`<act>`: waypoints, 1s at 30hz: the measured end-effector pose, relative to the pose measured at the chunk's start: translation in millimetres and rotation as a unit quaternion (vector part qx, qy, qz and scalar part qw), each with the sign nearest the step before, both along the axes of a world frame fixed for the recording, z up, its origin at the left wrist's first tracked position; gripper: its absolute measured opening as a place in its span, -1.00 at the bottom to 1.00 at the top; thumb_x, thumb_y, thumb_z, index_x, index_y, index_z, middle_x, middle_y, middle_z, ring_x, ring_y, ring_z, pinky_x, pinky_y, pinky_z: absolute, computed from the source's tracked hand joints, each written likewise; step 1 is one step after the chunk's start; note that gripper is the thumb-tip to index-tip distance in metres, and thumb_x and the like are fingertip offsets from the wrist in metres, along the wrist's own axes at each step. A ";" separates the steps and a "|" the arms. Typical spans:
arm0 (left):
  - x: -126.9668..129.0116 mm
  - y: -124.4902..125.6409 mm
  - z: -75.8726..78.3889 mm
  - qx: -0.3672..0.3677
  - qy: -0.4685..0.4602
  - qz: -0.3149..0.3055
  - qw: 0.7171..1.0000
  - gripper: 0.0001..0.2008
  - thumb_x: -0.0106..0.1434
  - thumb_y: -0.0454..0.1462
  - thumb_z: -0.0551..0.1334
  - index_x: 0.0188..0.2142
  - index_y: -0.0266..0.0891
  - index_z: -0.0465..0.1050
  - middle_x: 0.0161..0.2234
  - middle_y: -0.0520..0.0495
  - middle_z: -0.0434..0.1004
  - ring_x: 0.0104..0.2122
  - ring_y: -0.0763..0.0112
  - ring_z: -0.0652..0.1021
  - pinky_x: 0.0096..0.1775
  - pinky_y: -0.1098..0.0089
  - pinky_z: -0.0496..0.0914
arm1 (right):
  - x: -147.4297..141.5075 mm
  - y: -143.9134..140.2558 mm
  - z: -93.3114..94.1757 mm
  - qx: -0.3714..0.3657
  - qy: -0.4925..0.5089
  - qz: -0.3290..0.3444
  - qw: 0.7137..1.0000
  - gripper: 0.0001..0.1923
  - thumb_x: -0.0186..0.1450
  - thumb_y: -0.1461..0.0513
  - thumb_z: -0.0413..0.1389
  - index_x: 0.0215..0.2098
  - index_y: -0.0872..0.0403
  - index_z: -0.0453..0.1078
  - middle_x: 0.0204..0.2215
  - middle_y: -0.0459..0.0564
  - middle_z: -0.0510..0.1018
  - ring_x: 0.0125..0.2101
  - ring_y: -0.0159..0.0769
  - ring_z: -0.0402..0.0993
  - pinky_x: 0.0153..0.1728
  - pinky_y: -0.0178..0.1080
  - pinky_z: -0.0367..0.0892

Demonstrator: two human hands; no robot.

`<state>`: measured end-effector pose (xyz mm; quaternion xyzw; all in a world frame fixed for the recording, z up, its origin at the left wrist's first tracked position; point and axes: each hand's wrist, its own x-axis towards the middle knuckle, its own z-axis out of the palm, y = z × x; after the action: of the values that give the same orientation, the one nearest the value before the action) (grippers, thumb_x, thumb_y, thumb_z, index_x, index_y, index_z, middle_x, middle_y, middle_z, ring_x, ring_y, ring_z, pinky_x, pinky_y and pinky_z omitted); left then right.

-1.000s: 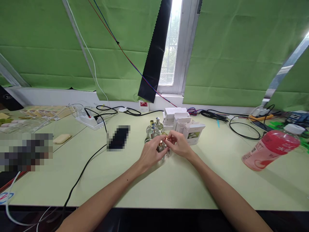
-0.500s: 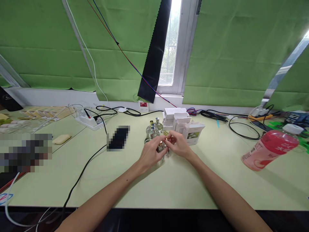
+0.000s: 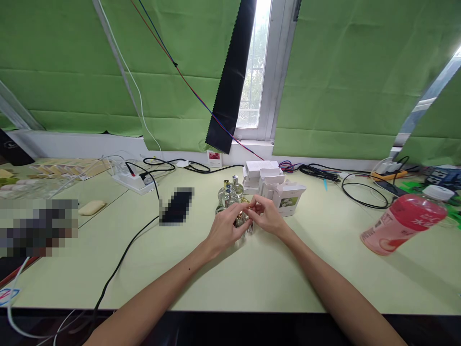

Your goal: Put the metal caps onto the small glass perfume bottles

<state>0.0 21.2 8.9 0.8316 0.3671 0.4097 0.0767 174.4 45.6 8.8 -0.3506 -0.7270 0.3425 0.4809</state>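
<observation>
Several small clear glass bottles with metallic tops (image 3: 235, 188) stand close together on the table. They look like perfume bottles. My left hand (image 3: 226, 227) reaches in from the left, its thumb and fingers closed around a small glass bottle (image 3: 239, 220) with a gold-coloured neck. My right hand (image 3: 267, 216) meets it from the right, fingers curled and pinched together at the bottle's top. What lies between the right fingertips is hidden. Just behind the right hand stands an opened small white carton (image 3: 289, 198) with a picture on its front.
More white cartons (image 3: 262, 169) are stacked behind. At the right stands a pink drink bottle (image 3: 403, 223) with a white cap. A blurred dark phone-like object (image 3: 176, 206), a power strip (image 3: 135, 181), a pale yellow case (image 3: 92, 207) and a black cable (image 3: 118, 266) lie to the left.
Almost nothing differs. Both hands stay at the same spot among the bottles, with only a slight shift of the fingers.
</observation>
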 end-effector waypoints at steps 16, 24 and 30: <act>-0.1 0.5 1.5 -0.010 0.008 -0.001 1.000 -0.61 0.28 -0.29 0.25 0.11 -0.07 0.38 -0.14 -0.03 0.58 -0.26 0.37 0.58 -0.26 0.39 0.44 | -0.4 -0.5 0.7 0.006 -0.004 -0.001 1.000 -0.68 0.25 0.05 0.19 -0.45 0.03 0.18 -0.55 -0.19 0.27 -0.58 -0.44 0.22 -0.57 -0.33 0.19; 0.2 -0.1 1.1 -0.013 0.006 0.001 1.000 -0.63 0.28 -0.29 0.25 0.09 -0.08 0.39 -0.12 -0.02 0.58 -0.26 0.37 0.58 -0.26 0.39 0.44 | -1.0 0.1 0.1 0.004 0.002 0.000 1.000 -0.68 0.24 0.05 0.19 -0.45 0.03 0.18 -0.57 -0.20 0.25 -0.59 -0.45 0.19 -0.58 -0.34 0.15; 0.0 -0.5 0.9 -0.012 0.006 0.004 1.000 -0.64 0.29 -0.28 0.26 0.08 -0.09 0.39 -0.13 -0.02 0.58 -0.27 0.39 0.58 -0.27 0.41 0.43 | -1.0 0.2 0.0 -0.021 0.016 0.011 1.000 -0.62 0.22 0.00 0.21 -0.46 0.02 0.16 -0.58 -0.22 0.23 -0.59 -0.45 0.18 -0.58 -0.35 0.15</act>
<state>0.0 20.6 9.8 0.8318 0.3756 0.4003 0.0826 173.3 45.8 8.9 -0.3469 -0.7158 0.3682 0.4814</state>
